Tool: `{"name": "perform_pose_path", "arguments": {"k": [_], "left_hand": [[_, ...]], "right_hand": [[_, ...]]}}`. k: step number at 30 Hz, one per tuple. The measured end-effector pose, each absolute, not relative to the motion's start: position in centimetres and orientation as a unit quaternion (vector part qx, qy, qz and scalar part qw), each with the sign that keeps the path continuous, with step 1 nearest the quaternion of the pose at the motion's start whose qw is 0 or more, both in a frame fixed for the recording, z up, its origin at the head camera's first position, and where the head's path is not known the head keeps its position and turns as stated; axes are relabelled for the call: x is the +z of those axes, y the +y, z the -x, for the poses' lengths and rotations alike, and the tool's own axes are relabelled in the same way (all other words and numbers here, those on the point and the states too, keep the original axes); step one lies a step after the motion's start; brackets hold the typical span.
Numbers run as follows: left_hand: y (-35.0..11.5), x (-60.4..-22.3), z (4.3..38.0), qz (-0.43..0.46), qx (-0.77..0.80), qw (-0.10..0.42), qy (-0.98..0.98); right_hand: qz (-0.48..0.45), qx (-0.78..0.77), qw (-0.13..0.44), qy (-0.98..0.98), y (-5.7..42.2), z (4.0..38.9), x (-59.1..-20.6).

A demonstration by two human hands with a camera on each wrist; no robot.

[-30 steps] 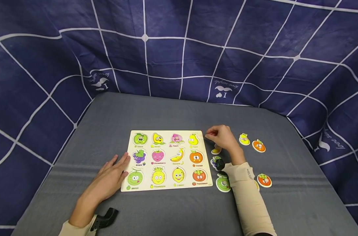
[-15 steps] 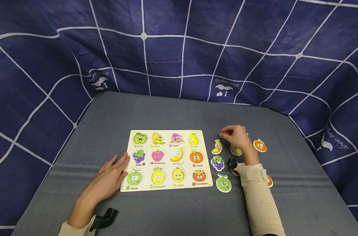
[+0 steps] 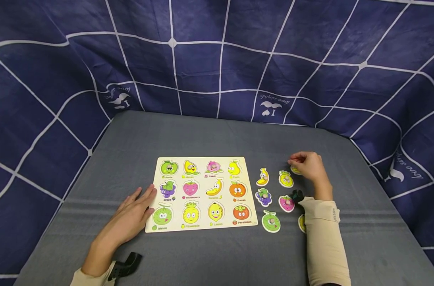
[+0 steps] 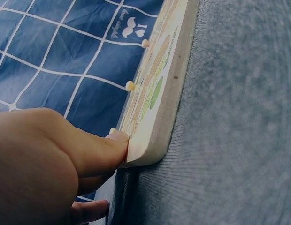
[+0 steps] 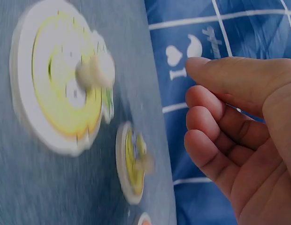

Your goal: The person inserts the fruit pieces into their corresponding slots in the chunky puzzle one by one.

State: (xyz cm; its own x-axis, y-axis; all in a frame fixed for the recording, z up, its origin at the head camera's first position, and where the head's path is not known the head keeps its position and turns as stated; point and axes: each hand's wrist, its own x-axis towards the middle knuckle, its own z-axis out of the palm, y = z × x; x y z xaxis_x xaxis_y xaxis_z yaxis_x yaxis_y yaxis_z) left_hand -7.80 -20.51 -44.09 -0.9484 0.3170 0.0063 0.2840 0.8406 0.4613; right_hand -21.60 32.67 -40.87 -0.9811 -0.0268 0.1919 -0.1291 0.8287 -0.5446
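A fruit puzzle board (image 3: 202, 198) lies on the table. Knobbed apple (image 3: 169, 167), yellow fruit (image 3: 190, 168) and peach (image 3: 213, 167) pieces sit in its top row. My left hand (image 3: 131, 216) lies flat at its left edge, thumb (image 4: 101, 150) on the board's corner. My right hand (image 3: 311, 167) hovers over the pear piece (image 3: 295, 170), partly covering it. In the right wrist view, its fingers (image 5: 202, 140) are loosely bent with nothing between them, beside the pineapple piece (image 5: 65, 79) and the pear piece (image 5: 131, 164).
Right of the board lie banana (image 3: 262, 177), grape (image 3: 263, 197), melon (image 3: 271, 221), pineapple and strawberry (image 3: 286, 203) pieces. A lemon-coloured piece (image 3: 302, 223) is half hidden by the right sleeve (image 3: 325, 242). A blue checked curtain (image 3: 202, 67) rises behind the table.
My right hand has moved rightward from beside the board's top right corner to the pear piece, uncovering the banana, grape, pineapple and strawberry pieces. My left hand stays in place.
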Motion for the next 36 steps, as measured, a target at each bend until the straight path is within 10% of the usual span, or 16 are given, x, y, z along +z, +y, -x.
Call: {"name": "perform_pose_path", "arguments": {"k": [36], "left_hand": [[-20.5,-44.1,7.8,-0.156,0.232,0.036,0.959]], "right_hand": [[0.000,0.273,0.041,-0.961,36.6,20.9,-42.7]]}}
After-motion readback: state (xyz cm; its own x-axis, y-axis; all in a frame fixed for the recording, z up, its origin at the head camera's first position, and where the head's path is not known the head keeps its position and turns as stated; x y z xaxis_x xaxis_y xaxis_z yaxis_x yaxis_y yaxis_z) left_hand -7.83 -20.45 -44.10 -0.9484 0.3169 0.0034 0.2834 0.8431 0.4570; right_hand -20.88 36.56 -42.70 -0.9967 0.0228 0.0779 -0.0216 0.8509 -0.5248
